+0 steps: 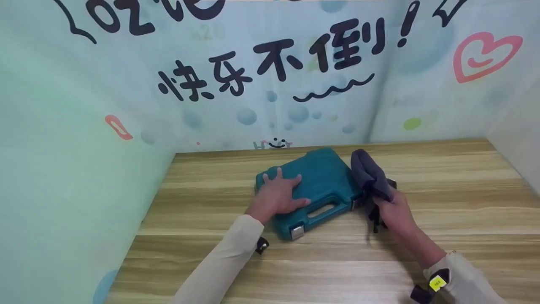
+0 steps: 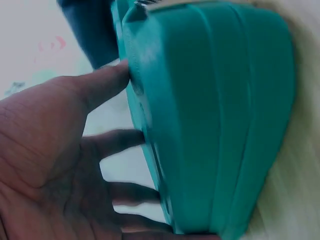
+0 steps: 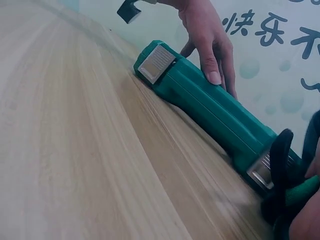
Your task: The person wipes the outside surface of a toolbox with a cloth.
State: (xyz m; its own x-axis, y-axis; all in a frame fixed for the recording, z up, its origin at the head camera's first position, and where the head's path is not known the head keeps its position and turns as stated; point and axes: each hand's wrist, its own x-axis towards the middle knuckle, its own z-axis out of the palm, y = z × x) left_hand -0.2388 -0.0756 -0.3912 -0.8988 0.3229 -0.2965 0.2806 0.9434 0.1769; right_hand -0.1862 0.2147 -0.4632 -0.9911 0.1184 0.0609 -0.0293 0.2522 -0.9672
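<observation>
A teal plastic case [image 1: 320,173] with a handle and metal latches lies closed on the wooden table. My left hand [image 1: 278,196] rests on its left part with fingers spread; in the left wrist view the fingertips of the left hand [image 2: 70,150] touch the case [image 2: 215,115]. My right hand [image 1: 394,211] grips a dark bundled cloth [image 1: 369,173] with black parts beneath it, at the right side of the case. In the right wrist view, the case [image 3: 215,110] shows its latched edge, and dark material [image 3: 282,170] appears beside the right hand [image 3: 307,215] at the frame's edge.
The wooden table [image 1: 190,253] extends around the case. Behind it hangs a pale printed backdrop [image 1: 211,122] with dark lettering and a red heart outline, and pale panels stand at both sides.
</observation>
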